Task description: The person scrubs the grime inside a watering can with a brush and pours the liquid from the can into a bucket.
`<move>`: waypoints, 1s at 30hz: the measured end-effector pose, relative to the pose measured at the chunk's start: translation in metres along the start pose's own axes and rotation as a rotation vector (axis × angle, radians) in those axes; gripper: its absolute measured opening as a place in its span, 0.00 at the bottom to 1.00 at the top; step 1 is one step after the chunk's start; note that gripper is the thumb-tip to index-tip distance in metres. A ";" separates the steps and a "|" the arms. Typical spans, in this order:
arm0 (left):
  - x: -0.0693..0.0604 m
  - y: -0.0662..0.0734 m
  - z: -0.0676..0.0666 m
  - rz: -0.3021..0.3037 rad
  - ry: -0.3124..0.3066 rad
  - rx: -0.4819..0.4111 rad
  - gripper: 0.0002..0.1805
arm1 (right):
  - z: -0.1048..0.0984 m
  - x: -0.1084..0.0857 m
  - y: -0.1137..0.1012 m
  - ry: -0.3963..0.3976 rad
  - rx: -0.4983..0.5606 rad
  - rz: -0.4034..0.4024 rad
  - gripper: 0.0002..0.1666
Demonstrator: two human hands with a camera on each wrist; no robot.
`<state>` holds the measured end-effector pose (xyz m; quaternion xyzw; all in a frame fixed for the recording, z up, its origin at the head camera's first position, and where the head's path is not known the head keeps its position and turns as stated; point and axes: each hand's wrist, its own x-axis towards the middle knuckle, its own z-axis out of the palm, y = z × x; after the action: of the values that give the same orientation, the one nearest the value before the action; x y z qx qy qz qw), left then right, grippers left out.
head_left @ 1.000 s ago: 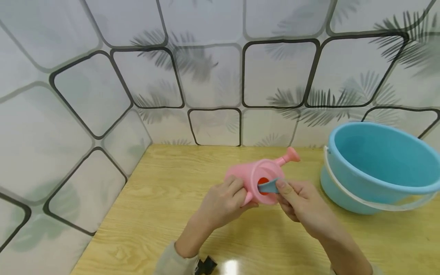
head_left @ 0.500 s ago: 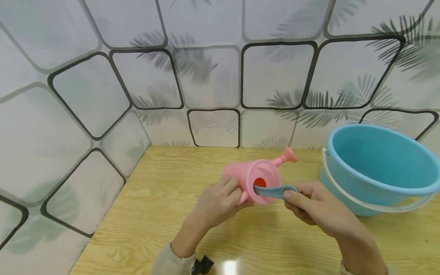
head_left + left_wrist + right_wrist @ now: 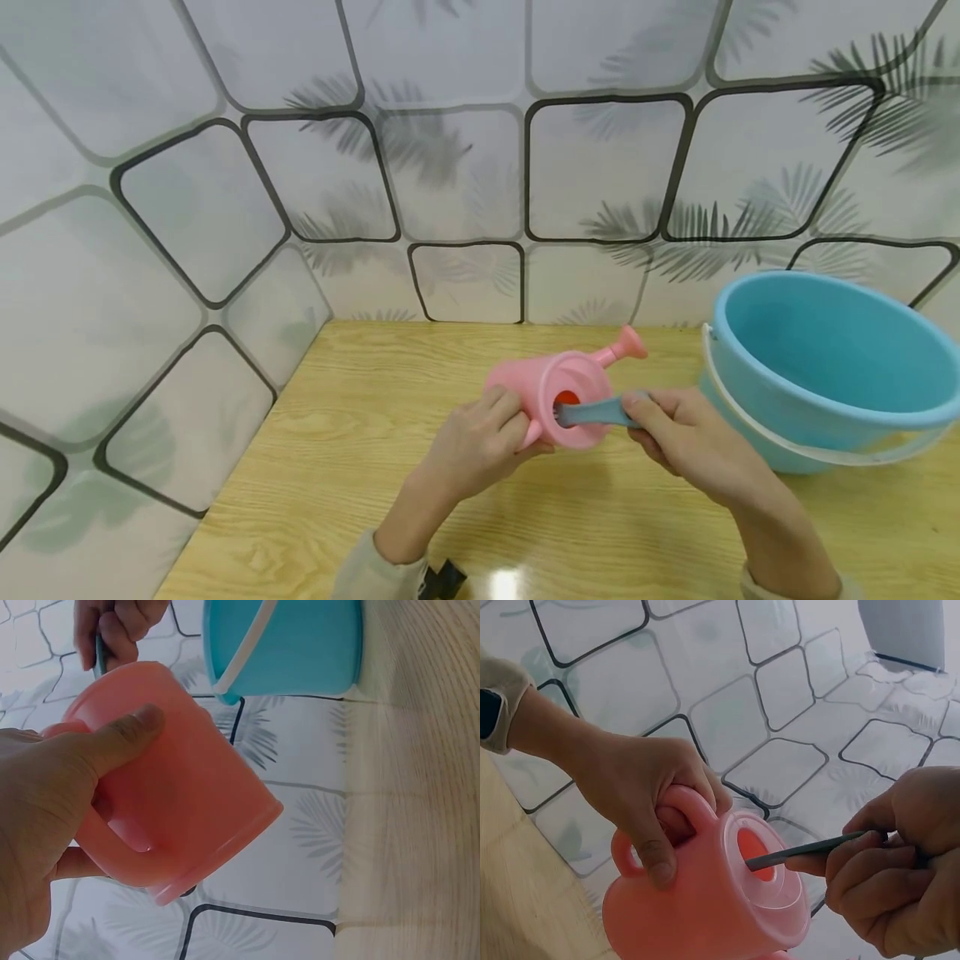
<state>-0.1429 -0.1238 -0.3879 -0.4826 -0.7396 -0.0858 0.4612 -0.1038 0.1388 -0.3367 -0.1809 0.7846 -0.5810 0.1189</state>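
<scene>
My left hand [image 3: 480, 442] grips the handle of a pink watering can [image 3: 517, 372], its thumb lying along the can's side in the left wrist view. The can is tipped over, with its round mouth turned toward me and its spout pointing to the back right. Between the thumb and fingers of my right hand [image 3: 697, 446] is the blue-grey handle of a brush [image 3: 600, 412]. The brush's far end reaches into the can's opening, where a few bristles show; the rest of that end is hidden. Both hands and the can also appear in the right wrist view.
To the right stands a large light-blue bucket [image 3: 795, 433] with a white handle, close beyond my right hand. The wooden table [image 3: 360, 400] meets patterned walls at the back and left. A small black object [image 3: 442, 579] shows by the left sleeve.
My right hand drew the brush rightward, partly out of the can's mouth, then shifted slightly back to the left. The left hand and can moved a little leftward.
</scene>
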 end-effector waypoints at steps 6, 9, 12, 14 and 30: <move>-0.001 -0.001 -0.001 -0.018 -0.008 0.010 0.25 | -0.001 0.003 0.004 -0.157 0.293 -0.082 0.21; 0.000 0.000 -0.001 -0.033 0.011 0.033 0.24 | 0.005 0.003 0.004 -0.172 0.452 -0.098 0.20; 0.002 0.004 0.001 -0.037 0.035 0.060 0.23 | 0.015 0.003 0.002 -0.124 0.500 -0.095 0.19; 0.004 0.009 0.004 -0.033 0.049 0.072 0.23 | 0.023 0.004 0.000 -0.073 0.488 -0.079 0.18; 0.005 0.017 0.009 -0.082 0.052 0.061 0.26 | 0.022 0.004 0.001 -0.084 0.487 -0.139 0.17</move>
<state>-0.1352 -0.1073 -0.3945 -0.4354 -0.7488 -0.0944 0.4908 -0.0989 0.1183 -0.3439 -0.2242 0.6017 -0.7515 0.1513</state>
